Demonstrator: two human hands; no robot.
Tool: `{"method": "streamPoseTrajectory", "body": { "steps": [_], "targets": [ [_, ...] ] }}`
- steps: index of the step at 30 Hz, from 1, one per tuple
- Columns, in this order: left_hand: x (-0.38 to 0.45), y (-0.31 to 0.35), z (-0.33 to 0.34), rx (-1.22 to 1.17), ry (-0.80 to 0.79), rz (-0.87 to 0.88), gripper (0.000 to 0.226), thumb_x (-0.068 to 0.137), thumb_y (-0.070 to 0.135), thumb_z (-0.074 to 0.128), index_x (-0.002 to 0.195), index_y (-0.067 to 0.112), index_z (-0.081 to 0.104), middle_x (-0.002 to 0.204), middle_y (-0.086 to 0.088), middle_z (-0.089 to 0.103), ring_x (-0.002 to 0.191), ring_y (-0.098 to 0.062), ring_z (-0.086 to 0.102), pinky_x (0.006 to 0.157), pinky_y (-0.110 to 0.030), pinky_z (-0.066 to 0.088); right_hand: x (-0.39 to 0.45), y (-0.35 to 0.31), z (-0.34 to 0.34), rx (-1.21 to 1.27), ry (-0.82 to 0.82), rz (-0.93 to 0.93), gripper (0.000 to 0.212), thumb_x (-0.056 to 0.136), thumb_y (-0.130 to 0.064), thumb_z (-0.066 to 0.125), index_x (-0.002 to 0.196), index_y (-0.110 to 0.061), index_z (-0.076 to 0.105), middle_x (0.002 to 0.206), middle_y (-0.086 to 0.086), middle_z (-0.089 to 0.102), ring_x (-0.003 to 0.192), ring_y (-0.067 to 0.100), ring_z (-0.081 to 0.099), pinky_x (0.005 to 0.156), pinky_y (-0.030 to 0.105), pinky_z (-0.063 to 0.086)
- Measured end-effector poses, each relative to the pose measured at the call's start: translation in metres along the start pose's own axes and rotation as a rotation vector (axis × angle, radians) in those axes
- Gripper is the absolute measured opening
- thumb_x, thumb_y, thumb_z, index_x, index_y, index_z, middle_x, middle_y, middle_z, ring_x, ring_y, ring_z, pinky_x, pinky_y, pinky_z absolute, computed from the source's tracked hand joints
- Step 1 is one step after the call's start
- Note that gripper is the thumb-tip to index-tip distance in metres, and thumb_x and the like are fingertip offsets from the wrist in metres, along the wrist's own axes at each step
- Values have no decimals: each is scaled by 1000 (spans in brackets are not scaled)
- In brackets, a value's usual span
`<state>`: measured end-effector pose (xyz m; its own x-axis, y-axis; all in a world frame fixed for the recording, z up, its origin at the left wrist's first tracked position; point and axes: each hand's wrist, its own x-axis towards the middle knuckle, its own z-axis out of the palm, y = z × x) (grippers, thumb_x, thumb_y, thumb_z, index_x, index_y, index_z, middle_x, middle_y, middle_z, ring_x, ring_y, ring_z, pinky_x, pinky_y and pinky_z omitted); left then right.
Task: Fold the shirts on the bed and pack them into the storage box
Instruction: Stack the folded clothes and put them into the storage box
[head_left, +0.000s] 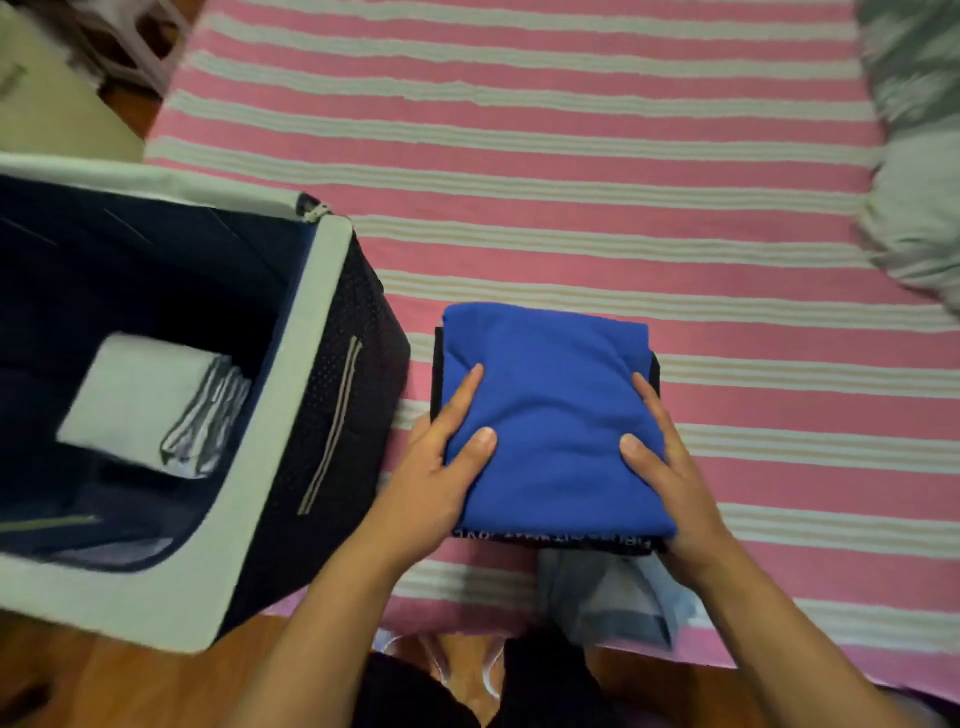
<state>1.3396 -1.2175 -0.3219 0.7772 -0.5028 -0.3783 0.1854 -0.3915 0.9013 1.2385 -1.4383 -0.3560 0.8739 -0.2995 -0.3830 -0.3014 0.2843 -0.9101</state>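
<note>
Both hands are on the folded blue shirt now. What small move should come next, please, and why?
Probably lift the stack and carry it left into the storage box. The blue shirt lies folded on a dark garment, the left hand and right hand grip its two sides, and the box stands open with a folded white shirt inside.
</note>
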Motion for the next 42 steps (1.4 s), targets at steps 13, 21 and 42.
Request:
{"method": "streamPoseTrajectory", "body": {
  "steps": [13,21,42],
  "targets": [
    [-111,128,-202,0,176,207,53,97,43,52,143,64,37,143,40,43,124,17,49,92,-6,46,-45,-140,203,-36,-115,-302,64,87,-51,67,144,-60,38,153,-20,39,138,6,45,113,44,42],
    [-75,10,-392,-16,141,-30,44,102,37,52,130,71,47,137,29,51,115,6,61,85,-14,52,16,-43,412,-56,-4,-142,56,99,-32,62,130,-71,35,152,-9,31,136,10,43,114,37,40],
    [62,-238,-366,252,-234,-254,63,87,66,46,137,81,11,144,-8,49,131,-25,53,115,-41,41,109,125,432,-776,199,502,81,90,-32,55,152,-58,9,166,4,0,142,33,36,113,34,36]
  ]
}}
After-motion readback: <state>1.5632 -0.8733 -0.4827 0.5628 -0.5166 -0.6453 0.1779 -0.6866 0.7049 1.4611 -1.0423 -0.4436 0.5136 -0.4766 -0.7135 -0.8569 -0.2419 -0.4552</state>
